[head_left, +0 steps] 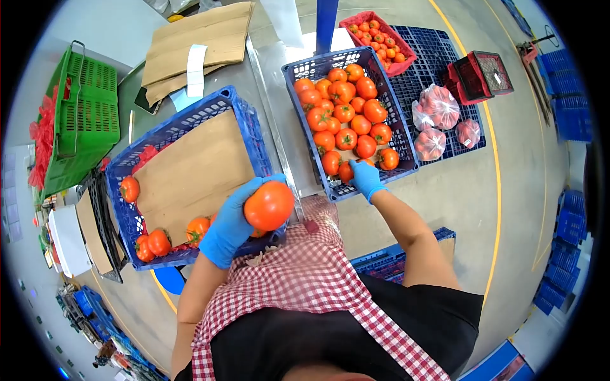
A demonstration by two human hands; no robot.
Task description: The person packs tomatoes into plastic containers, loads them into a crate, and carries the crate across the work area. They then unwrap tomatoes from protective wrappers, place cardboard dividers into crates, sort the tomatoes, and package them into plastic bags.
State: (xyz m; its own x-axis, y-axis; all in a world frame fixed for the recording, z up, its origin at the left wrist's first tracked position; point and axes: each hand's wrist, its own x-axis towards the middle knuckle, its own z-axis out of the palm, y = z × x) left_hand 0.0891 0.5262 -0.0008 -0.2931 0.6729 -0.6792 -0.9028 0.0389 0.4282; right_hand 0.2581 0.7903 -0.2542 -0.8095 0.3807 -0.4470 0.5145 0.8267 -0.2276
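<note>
Beside a grey surface (pixel 248 77), seen from above, a person in a red-and-white checked apron (pixel 286 260) works with two blue-gloved hands. One large tomato (pixel 269 206) is grasped in the left hand (pixel 229 223), raised over the near right corner of an open blue crate on the left. The right hand (pixel 367 180) reaches into a second blue crate, its fingers on one tomato at the near edge (pixel 346 171); whether they are closed around it, I cannot tell.

Counted roughly, the right crate (pixel 404 130) holds a little over twenty red tomatoes. The left crate (pixel 115 206) shows four plainly, one at its left side and three along its near side, with a sliver of another behind the left hand; a brown cardboard sheet (pixel 197 165) covers most of its floor.

Beyond the right crate, a red-lined crate (pixel 401 66) is full of smaller-looking tomatoes, too many to count surely. Near it, on a dark blue pallet (pixel 416 44), sit at least three clear plastic bags of red produce (pixel 438 106). One green crate (pixel 95 108), far left, has red netting (pixel 43 143) spilling over its side.

Flattened cardboard (pixel 197 38) lies behind the left crate, with a white paper strip (pixel 196 70) across it; any print there is too small to read. A dark basket (pixel 486 75) by the pallet carries a small white label, also illegible.
</note>
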